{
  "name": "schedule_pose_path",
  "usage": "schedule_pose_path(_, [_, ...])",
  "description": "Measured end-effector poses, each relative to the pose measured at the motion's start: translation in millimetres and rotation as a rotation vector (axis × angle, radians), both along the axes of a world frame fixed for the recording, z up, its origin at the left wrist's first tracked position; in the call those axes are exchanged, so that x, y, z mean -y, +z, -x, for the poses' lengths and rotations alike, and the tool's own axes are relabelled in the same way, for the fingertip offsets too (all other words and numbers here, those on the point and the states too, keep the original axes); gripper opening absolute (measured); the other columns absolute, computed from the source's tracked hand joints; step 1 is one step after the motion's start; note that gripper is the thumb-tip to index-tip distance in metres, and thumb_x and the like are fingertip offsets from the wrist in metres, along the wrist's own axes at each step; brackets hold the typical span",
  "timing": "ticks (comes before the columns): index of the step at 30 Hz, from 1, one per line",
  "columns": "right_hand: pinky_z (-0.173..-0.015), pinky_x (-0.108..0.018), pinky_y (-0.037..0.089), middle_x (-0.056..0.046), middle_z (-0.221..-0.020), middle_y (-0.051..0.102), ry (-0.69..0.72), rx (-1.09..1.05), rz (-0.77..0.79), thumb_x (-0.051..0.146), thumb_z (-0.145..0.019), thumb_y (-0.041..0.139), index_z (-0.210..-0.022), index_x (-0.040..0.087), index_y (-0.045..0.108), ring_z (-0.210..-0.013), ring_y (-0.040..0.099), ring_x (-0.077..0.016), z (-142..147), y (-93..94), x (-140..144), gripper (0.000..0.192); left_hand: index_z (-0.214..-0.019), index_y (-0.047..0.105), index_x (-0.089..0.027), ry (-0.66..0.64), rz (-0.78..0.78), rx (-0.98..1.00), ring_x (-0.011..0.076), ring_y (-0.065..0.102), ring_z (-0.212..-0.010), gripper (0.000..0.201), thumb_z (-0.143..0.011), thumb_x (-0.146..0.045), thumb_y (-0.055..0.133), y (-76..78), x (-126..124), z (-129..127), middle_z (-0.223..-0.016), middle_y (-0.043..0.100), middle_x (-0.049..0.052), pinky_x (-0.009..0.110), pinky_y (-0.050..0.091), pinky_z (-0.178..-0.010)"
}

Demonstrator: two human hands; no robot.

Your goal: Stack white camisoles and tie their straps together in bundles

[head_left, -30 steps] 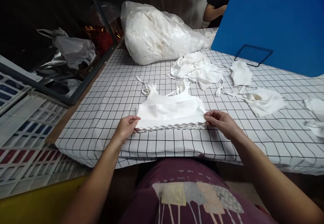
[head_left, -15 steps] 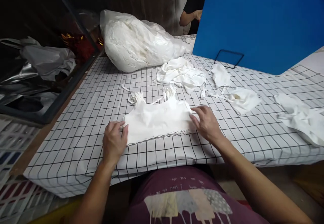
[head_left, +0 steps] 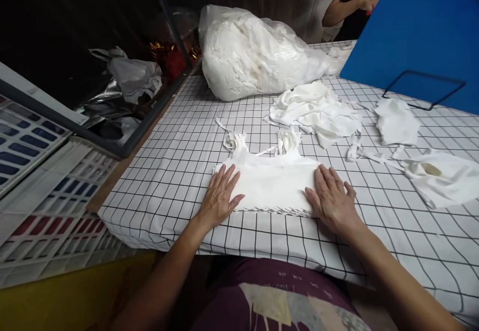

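White cloth pieces in a neat stack (head_left: 275, 183) are pressed flat on the grid-patterned desk (head_left: 179, 171) near its front edge. The left hand (head_left: 220, 196) is laid on the stack's left end and the right hand (head_left: 331, 198) on its right end (each grip spread wide, fingers flat, nothing clasped). Beyond the stack, a plastic bag of white fabric (head_left: 250, 54) and loose white scraps (head_left: 318, 111) are seen.

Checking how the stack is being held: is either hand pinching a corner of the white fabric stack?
No. Both the left hand and the right hand lie flat, palms down, on the white fabric stack.
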State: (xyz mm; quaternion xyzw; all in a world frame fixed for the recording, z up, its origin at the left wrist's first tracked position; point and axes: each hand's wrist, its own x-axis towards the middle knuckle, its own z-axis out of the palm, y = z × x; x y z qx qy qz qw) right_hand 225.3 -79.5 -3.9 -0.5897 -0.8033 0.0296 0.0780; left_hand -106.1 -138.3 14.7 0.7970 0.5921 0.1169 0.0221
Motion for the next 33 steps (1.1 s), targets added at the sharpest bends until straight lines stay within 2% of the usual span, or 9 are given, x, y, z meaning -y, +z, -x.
schedule_pose_path(3, [-0.111,-0.059,0.026,-0.014,-0.160,0.030,0.031,0.025,-0.047,0.053,-0.101,0.015,-0.153,0.012,0.030,-0.148,0.023,-0.0314,-0.9,0.0,2.5,0.068,-0.151,0.034,-0.016,0.025,0.010,0.000,0.0317,0.010,-0.152,0.062,-0.100,-0.050,0.040,4.3,-0.3,4.6,-0.160,0.029,0.013,0.057,0.022,-0.120])
schedule_pose_path(7, [-0.103,-0.062,0.034,-0.014,-0.150,0.047,0.081,0.047,-0.113,0.060,-0.099,0.012,-0.139,0.015,0.050,-0.139,0.038,-0.0354,-11.0,1.5,-3.5,0.071,-0.146,0.042,-0.013,0.074,-0.036,0.013,0.0325,0.015,-0.151,0.056,-0.100,-0.046,0.041,17.8,-12.7,-3.2,-0.156,0.036,0.015,0.056,0.026,-0.119])
schedule_pose_path(10, [-0.091,-0.063,0.042,-0.013,-0.138,0.057,0.098,-0.004,-0.121,0.064,-0.097,0.017,-0.123,0.022,0.063,-0.126,0.050,-0.0388,-9.2,23.6,-20.2,0.068,-0.143,0.044,-0.011,0.019,-0.097,0.028,0.0308,0.017,-0.151,0.052,-0.101,-0.042,0.040,27.5,-38.0,-19.3,-0.155,0.037,0.014,0.052,0.028,-0.120])
schedule_pose_path(13, [-0.085,-0.055,0.048,-0.013,-0.127,0.063,0.186,-0.164,-0.077,0.063,-0.096,0.031,-0.115,0.023,0.067,-0.114,0.058,-0.0346,19.4,62.4,-48.7,0.057,-0.140,0.047,-0.010,-0.050,-0.122,0.052,0.0297,0.021,-0.150,0.049,-0.101,-0.040,0.040,22.7,-70.9,-31.1,-0.153,0.041,0.015,0.049,0.032,-0.119])
schedule_pose_path(17, [-0.085,-0.038,0.050,-0.011,-0.111,0.067,0.305,-0.406,0.119,0.051,-0.096,0.045,-0.106,0.021,0.069,-0.102,0.063,-0.0249,96.9,97.1,-103.7,0.040,-0.138,0.048,-0.011,-0.041,-0.127,0.072,0.0306,0.029,-0.147,0.050,-0.101,-0.044,0.039,-5.5,-101.9,-32.9,-0.150,0.045,0.016,0.050,0.038,-0.115])
schedule_pose_path(20, [-0.079,-0.031,0.048,-0.009,-0.102,0.070,0.296,-0.437,0.320,0.039,-0.094,0.051,-0.097,0.018,0.070,-0.090,0.064,-0.0203,160.2,92.5,-149.1,0.028,-0.136,0.049,-0.010,-0.018,-0.136,0.072,0.0311,0.037,-0.143,0.053,-0.101,-0.047,0.038,-21.5,-108.0,-31.1,-0.146,0.050,0.018,0.050,0.036,-0.116])
schedule_pose_path(24, [-0.065,-0.027,0.043,-0.010,-0.086,0.070,0.187,-0.404,0.480,0.041,-0.086,0.064,-0.088,0.015,0.069,-0.078,0.062,-0.0196,219.7,68.5,-196.0,0.026,-0.136,0.050,-0.010,-0.015,-0.133,0.069,0.0304,0.040,-0.141,0.055,-0.101,-0.049,0.035,-22.1,-106.0,-31.6,-0.143,0.053,0.016,0.048,0.034,-0.117])
schedule_pose_path(28, [-0.053,-0.025,0.038,-0.003,-0.058,0.061,0.130,-0.448,0.649,0.028,-0.075,0.074,-0.067,0.015,0.065,-0.058,0.054,-0.0137,246.8,52.3,-220.4,0.017,-0.138,0.050,-0.010,-0.005,-0.077,0.070,0.0302,0.035,-0.144,0.058,-0.101,-0.052,0.033,-17.0,-105.6,-32.7,-0.148,0.049,0.015,0.047,0.031,-0.118])
schedule_pose_path(33, [-0.043,-0.023,0.030,0.001,-0.045,0.049,0.083,-0.644,0.850,0.018,-0.077,0.069,-0.054,0.016,0.055,-0.042,0.038,-0.0079,254.9,46.0,-231.5,0.028,-0.138,0.051,-0.010,-0.009,-0.023,0.099,0.0325,0.031,-0.146,0.062,-0.100,-0.054,0.029,-15.5,-106.4,-31.9,-0.150,0.045,0.015,0.048,0.029,-0.119])
